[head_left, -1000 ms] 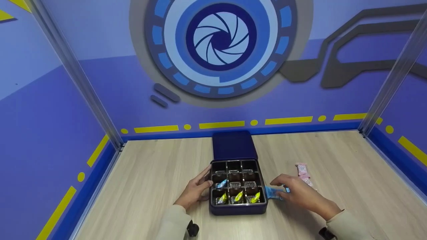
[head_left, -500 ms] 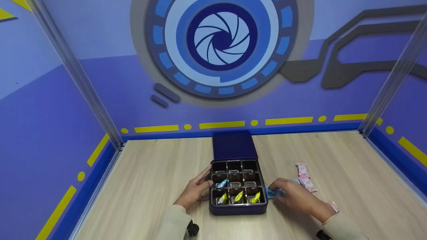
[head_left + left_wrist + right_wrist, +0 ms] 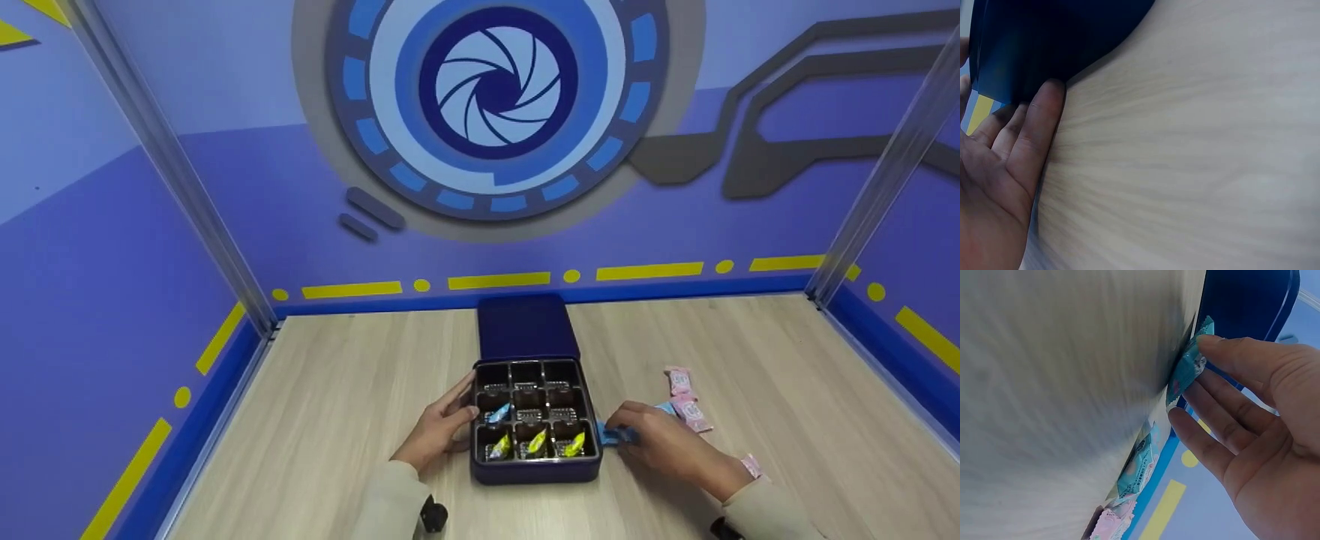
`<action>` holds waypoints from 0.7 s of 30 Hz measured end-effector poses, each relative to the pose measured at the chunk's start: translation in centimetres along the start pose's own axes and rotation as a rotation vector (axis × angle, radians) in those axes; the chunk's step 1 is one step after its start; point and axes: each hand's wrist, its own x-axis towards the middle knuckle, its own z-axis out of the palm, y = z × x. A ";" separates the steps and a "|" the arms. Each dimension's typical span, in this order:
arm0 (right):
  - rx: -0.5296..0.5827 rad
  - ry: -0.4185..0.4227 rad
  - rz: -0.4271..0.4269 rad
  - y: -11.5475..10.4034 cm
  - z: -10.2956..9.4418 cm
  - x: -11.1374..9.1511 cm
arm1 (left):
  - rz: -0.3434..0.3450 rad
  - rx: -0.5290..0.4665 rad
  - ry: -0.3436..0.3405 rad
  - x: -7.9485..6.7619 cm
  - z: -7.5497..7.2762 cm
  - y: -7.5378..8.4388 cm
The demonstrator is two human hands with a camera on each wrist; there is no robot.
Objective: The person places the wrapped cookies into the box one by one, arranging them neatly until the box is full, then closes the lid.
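A dark blue box [image 3: 536, 472] with a divided tray stands on the table, its lid tipped back. Yellow-wrapped candies [image 3: 537, 442] fill the front row, and one blue-wrapped candy [image 3: 499, 413] lies in the middle row's left compartment. My left hand [image 3: 439, 427] rests along the box's left side, fingers extended against the wall and thumb at the rim; the left wrist view shows these fingers [image 3: 1039, 124] touching it. Right of the box, my right hand [image 3: 664, 442] pinches a blue-wrapped candy [image 3: 1188, 365] between thumb and fingers, low at the table.
Pink-wrapped candies [image 3: 690, 412] lie on the table beyond my right hand, with another blue-wrapped candy [image 3: 1139, 467] beside them. One more pink candy [image 3: 751, 466] shows by the right wrist. Printed panels [image 3: 375, 255] wall the table on the back and sides.
My right hand has shifted slightly and its fingers have drawn together on the blue candy. The pink candy by the wrist has come into view. My left hand and the box stay put.
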 end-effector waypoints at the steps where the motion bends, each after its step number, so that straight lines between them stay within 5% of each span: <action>1: 0.002 -0.002 0.000 0.0 0.0 0.0 | 0.004 0.002 -0.002 0.0 0.0 0.0; 21: -0.027 -0.028 -0.018 0.4 0.2 0.0 | 0.014 0.073 0.021 0.1 0.0 0.1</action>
